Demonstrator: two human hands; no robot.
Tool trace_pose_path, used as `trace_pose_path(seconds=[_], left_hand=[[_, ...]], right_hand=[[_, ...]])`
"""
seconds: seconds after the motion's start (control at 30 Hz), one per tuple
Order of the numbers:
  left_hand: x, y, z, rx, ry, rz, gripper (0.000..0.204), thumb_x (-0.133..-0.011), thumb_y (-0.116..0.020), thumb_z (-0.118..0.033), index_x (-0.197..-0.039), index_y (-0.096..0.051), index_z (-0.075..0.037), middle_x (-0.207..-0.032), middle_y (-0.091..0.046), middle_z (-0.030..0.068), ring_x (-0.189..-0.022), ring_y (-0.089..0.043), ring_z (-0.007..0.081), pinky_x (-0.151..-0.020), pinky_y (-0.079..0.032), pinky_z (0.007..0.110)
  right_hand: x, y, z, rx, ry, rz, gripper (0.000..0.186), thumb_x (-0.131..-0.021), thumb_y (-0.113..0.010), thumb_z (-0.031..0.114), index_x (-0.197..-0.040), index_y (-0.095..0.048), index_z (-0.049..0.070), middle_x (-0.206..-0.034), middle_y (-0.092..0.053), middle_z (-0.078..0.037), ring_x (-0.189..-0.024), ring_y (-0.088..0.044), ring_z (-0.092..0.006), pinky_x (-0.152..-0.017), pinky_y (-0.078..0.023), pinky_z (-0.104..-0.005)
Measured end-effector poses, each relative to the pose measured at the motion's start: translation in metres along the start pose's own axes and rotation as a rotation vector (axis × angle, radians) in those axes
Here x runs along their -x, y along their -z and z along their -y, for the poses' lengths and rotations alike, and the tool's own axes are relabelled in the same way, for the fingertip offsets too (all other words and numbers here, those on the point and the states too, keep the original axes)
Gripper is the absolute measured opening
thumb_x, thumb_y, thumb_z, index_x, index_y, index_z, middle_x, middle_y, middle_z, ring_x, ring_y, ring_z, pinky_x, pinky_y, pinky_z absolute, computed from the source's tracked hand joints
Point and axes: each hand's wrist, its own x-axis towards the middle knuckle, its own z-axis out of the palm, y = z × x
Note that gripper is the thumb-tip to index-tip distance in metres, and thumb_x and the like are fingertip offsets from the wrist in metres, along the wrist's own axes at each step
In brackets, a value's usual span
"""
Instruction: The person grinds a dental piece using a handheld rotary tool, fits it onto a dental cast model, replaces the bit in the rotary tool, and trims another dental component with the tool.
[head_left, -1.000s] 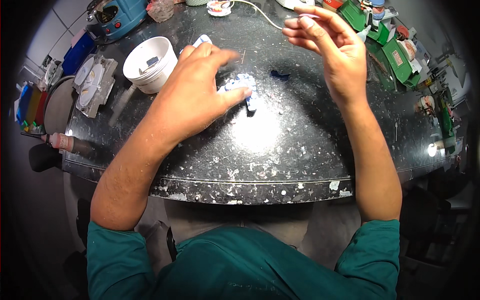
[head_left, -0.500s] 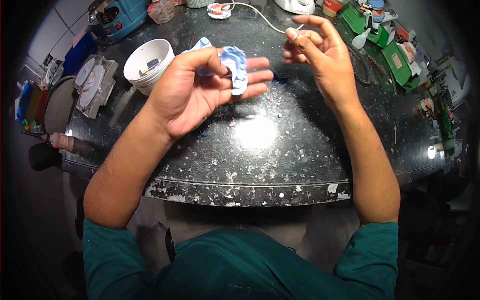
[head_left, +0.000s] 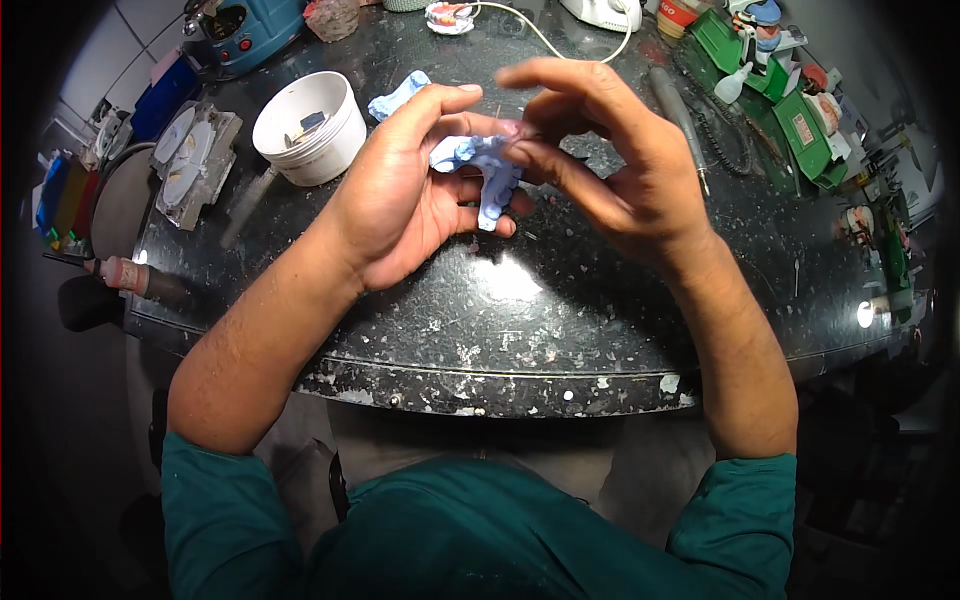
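Observation:
A light blue plaster dental cast [head_left: 490, 180], curved like an arch, is held over the bench between my hands. My left hand [head_left: 395, 195] supports it, palm turned up, its fingers behind and below the cast. From the right, my right hand [head_left: 625, 165] reaches across with thumb and fingertips closed on the cast's upper right edge; anything small between those fingertips is hidden. Just beyond my left thumb, a second blue plaster piece [head_left: 400, 95] lies on the bench.
A white tub [head_left: 335, 150] with small bits inside stands left of my left hand. A grey handpiece [head_left: 675, 110] with coiled cord lies right. Green trays [head_left: 815, 140] line the right side, plaster plates [head_left: 190, 165] the left. The black bench [head_left: 500, 340] is speckled.
My right hand has moved left and down from open air onto the cast. The cast has turned and come slightly nearer in my left hand, uncovering the second blue piece behind.

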Motion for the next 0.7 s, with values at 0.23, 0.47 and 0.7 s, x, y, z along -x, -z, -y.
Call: trace_pose_path(seconds=[0.23,0.47,0.7], left_hand=[[0.001,-0.004,0.005,-0.048,-0.051,-0.019,0.050,-0.101,-0.037,-0.043,-0.111,-0.060,0.000,-0.095,-0.066,0.0117,-0.082,-0.066,0.0249,-0.069,-0.053,0.036],[0.003,-0.004,0.009,-0.096,-0.140,-0.007,0.048,-0.102,-0.036,-0.042,-0.114,-0.059,-0.002,-0.096,-0.066,0.0102,-0.083,-0.065,0.0193,-0.068,-0.053,0.034],[0.003,-0.008,0.015,-0.221,-0.269,-0.101,0.041,-0.104,-0.037,-0.038,-0.117,-0.056,-0.003,-0.103,-0.064,0.0080,-0.086,-0.064,0.0152,-0.067,-0.053,0.031]], right_hand=[[0.000,0.001,-0.004,0.235,0.212,0.000,0.025,-0.077,-0.076,0.002,-0.101,-0.071,0.007,-0.091,-0.067,-0.008,-0.085,-0.067,-0.0213,-0.075,-0.055,-0.0306],[0.001,-0.005,-0.004,0.218,0.183,-0.010,0.025,-0.076,-0.077,0.005,-0.101,-0.071,0.007,-0.090,-0.066,-0.007,-0.085,-0.066,-0.0232,-0.074,-0.054,-0.0321],[0.003,-0.004,-0.007,0.258,0.201,-0.004,0.026,-0.074,-0.077,0.004,-0.099,-0.071,0.007,-0.091,-0.066,-0.008,-0.086,-0.067,-0.0239,-0.074,-0.055,-0.0324]])
